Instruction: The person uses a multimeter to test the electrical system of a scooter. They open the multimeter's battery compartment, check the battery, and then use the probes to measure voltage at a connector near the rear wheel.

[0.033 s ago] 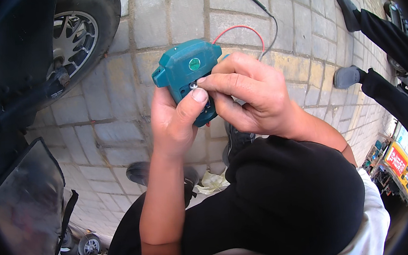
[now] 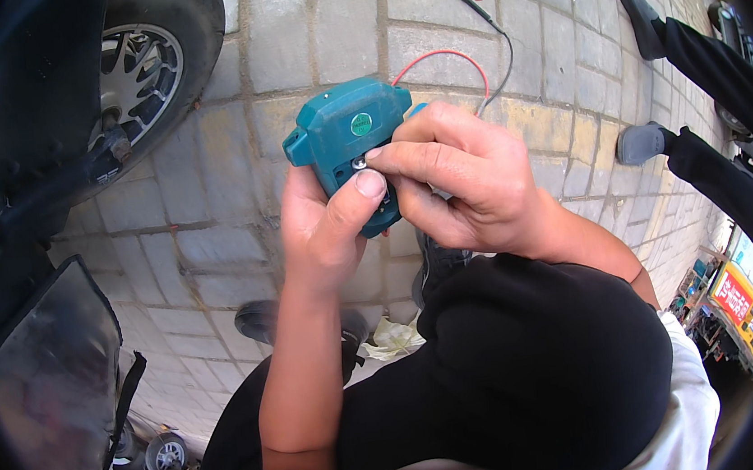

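A teal plastic meter with a round green sticker is held up in front of me. My left hand is closed around its lower left side, thumb across the face. My right hand is closed at its right side, fingers curled. The right index fingertip touches a small round silvery piece set in a dark recess near the left thumb's tip. I cannot tell whether that is a cell or a screw head. From behind the meter runs a red lead. The right thumb and the meter's lower right are partly hidden.
A black test probe with its cable lies on the paving bricks beyond my hands. A vehicle wheel stands at the left. Another person's legs and grey shoes are at the right. A crumpled pale leaf-like scrap lies by my feet.
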Demonstrator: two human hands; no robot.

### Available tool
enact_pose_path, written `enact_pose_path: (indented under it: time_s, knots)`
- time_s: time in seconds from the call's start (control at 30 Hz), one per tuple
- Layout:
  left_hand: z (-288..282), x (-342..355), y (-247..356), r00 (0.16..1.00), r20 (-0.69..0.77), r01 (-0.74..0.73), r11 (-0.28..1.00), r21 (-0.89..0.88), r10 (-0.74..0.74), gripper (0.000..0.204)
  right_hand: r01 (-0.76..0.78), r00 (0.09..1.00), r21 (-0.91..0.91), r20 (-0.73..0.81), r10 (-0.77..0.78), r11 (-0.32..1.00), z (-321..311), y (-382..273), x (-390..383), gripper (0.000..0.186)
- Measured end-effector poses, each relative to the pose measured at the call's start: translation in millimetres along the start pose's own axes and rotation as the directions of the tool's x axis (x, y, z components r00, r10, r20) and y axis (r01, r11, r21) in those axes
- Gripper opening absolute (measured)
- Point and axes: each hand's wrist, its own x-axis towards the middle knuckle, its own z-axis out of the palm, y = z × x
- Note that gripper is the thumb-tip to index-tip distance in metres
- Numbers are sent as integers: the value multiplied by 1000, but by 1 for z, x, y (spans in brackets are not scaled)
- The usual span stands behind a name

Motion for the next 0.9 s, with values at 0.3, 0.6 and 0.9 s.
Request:
enact_pose_path:
  time_s: [0.3,0.6,0.9]
  knots:
    - [2,-2,-2,998,-12,-62,996,-59,61,53,-70,995,109,-60,77,992,-10,-11,2,27]
    - [10,3,1,994,-66,-86,996,-35,83,53,-150,980,154,-111,168,977,-17,-11,0,23]
    - [7,12,-5,992,-106,-64,998,-4,64,57,-386,904,295,-67,422,874,-25,-1,-11,16]
